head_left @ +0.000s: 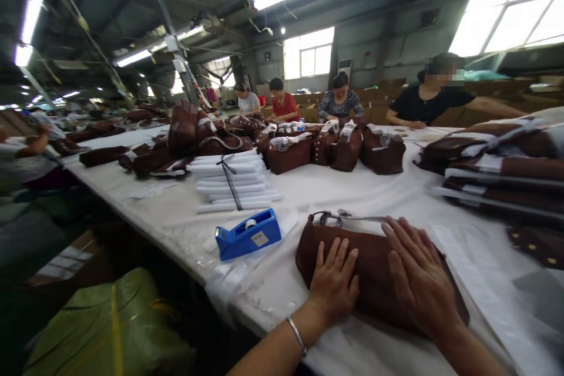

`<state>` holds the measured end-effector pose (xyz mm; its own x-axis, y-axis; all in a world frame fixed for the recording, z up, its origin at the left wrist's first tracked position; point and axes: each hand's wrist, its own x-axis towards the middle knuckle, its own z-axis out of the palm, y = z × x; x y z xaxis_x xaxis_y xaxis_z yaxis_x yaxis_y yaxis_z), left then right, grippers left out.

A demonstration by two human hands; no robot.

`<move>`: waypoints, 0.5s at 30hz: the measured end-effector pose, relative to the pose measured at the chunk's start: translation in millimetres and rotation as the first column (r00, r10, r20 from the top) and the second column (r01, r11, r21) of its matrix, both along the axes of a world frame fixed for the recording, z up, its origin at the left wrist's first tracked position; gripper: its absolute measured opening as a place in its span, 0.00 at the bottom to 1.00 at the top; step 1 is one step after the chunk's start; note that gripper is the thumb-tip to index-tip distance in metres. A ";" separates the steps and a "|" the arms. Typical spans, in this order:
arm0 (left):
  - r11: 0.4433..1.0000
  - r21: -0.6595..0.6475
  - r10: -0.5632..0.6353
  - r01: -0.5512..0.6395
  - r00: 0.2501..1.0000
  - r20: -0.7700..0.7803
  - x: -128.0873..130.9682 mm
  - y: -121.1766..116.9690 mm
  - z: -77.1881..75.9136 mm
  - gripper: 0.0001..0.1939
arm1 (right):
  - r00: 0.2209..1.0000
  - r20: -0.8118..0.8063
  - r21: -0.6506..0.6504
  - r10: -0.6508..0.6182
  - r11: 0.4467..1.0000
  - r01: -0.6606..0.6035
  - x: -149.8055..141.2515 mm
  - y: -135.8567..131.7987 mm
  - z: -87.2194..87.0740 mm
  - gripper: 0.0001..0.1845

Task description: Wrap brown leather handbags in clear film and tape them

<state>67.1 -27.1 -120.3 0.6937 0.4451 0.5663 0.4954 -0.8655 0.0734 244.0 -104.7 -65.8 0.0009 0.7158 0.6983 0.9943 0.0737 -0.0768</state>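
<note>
A dark brown leather handbag (pixel 370 273) lies on the white-covered table right in front of me. On its left part rests my left hand (pixel 335 282), fingers stretched out and flat against the leather. Over the right part of the bag is my right hand (pixel 420 276), its fingers extended and angled up toward the top edge. Neither hand is wrapped round anything. Along the bag's far edge are a strap and metal hardware (pixel 330 218) covered in clear wrapping. A blue tape dispenser (pixel 249 235) stands left of the bag.
Behind the dispenser sits a stack of white wrapped bundles (pixel 233 179) tied with black ribbon. Several brown handbags (pixel 288 155) line the table (pixel 176 217) farther back. More bags (pixel 506 167) are piled at right. Several co-workers (pixel 339 103) sit opposite. A green sack (pixel 110 329) is lower left.
</note>
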 end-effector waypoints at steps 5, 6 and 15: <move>1.000 0.004 -0.023 0.023 1.000 0.016 -1.9 1.4 -2.0 0.30 | 0.984 0.062 -0.167 0.169 0.973 -0.157 13.2 14.2 -46.6 0.27; 1.000 -0.004 -0.024 0.024 0.999 0.022 -1.8 2.0 -3.2 0.30 | 0.984 0.006 -0.200 0.178 0.965 -0.173 15.9 18.6 -46.1 0.25; 1.000 0.016 -0.014 0.012 0.994 0.104 0.8 5.4 -15.4 0.33 | 0.910 -0.235 -0.466 0.341 0.783 -0.413 -91.1 218.4 42.0 0.19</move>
<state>68.0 -21.7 -135.7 0.6365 0.4266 0.6425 0.4743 -0.8735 0.1101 152.9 113.6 -23.8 -0.2772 0.9243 0.2623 0.8728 0.3564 -0.3333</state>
